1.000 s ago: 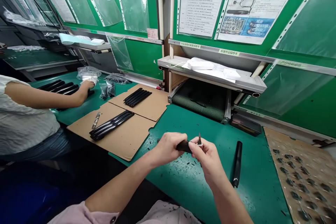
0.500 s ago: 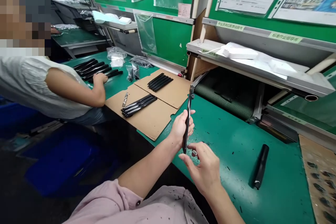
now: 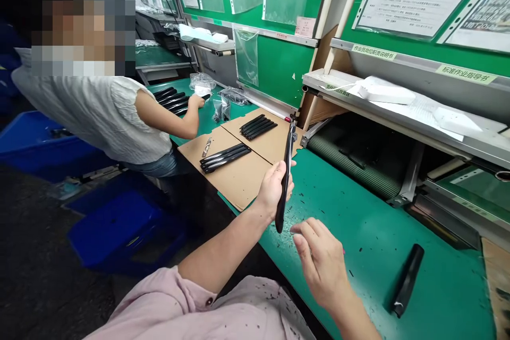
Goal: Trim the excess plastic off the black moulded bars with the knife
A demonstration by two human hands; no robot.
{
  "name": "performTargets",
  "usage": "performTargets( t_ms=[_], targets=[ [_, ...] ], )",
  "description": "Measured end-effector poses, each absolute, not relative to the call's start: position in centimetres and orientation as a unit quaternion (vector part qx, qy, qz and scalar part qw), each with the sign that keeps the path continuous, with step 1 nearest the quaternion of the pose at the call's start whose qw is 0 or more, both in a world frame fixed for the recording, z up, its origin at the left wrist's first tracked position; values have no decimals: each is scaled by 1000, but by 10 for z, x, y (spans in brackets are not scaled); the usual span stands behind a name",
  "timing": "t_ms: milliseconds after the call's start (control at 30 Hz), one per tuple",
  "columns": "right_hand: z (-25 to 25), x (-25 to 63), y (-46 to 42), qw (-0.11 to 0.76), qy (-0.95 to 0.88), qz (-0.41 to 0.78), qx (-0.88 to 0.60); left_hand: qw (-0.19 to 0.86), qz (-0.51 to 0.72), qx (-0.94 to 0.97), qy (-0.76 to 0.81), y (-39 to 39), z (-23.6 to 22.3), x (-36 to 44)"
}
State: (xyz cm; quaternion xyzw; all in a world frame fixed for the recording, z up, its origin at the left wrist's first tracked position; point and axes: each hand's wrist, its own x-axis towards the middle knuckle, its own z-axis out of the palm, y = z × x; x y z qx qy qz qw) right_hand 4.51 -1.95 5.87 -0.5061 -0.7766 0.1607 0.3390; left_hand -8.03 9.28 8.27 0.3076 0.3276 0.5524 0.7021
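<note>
My left hand [image 3: 274, 188] is closed around a long, narrow, glossy black plastic piece [image 3: 283, 191], tilted with its far end up. A small bracket-like bit shows at that upper end. My right hand [image 3: 321, 257] is just right of the piece's lower end, apart from it. Its fingers are curled, and a tiny pink bit shows beyond the knuckles; what they hold is hidden. To the right, another black piece [image 3: 407, 279] lies on the green table [image 3: 358, 218]. Black shavings are scattered around it and on my pink shirt.
Two groups of black strips [image 3: 225, 157] lie on a cardboard sheet [image 3: 235, 183] beside a utility knife [image 3: 206, 146]. A conveyor belt [image 3: 358, 162] runs under a shelf [image 3: 398, 103]. At left, a co-worker [image 3: 131, 117] reaches toward more black pieces; blue bins [image 3: 115, 228] stand below.
My right hand has drawn away from the piece's lower end, down and to the right. My left hand keeps its hold. The view has turned left; the co-worker's arm has moved.
</note>
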Motion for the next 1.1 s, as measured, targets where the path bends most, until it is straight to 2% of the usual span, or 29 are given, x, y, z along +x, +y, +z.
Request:
performTargets(
  t_ms=[133,233,667,1100],
  targets=[
    [53,64,-26,469,-700,180,-508,692,560,313,329,83,89,-64],
    [47,76,-29,515,-671,141,-515,691,558,321,329,76,93,-46],
    [51,139,-12,587,-643,25,-492,708,504,359,340,32,97,24],
    [93,162,35,632,-584,-42,-507,752,425,414,287,16,104,21]
  ],
)
